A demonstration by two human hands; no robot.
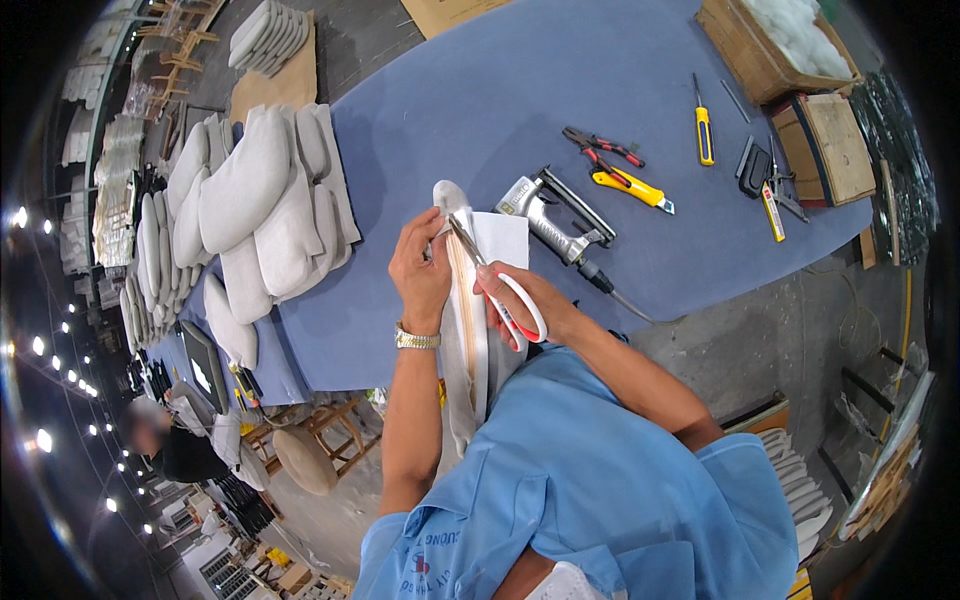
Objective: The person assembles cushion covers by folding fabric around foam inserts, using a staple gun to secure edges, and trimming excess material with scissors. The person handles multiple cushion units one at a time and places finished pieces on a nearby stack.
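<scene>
The long padded piece (465, 340), pale fabric over a wooden core, stands nearly upright between the person's chest and the desk (450, 110); its lower end is hidden behind the blue shirt. The left hand (420, 270), with a metal watch at the wrist, is clenched on the upper left edge of the piece. The right hand (515, 300) has its fingers through the red-and-white loops of the scissors (490, 275), whose metal blades lie against the fabric near the top of the piece.

Just beyond, on the blue felt-like desk cover, lies one grey staple gun (555, 220) with a hose trailing off the desk edge. Further out: one pair of red pliers (603, 147), two yellow utility knives (633, 188), one yellow screwdriver (704, 128). To the left, a stack of grey cushioned pads (250, 200), rounded, too overlapped to count. At the far edge, a wooden box (770, 45) is cut off.
</scene>
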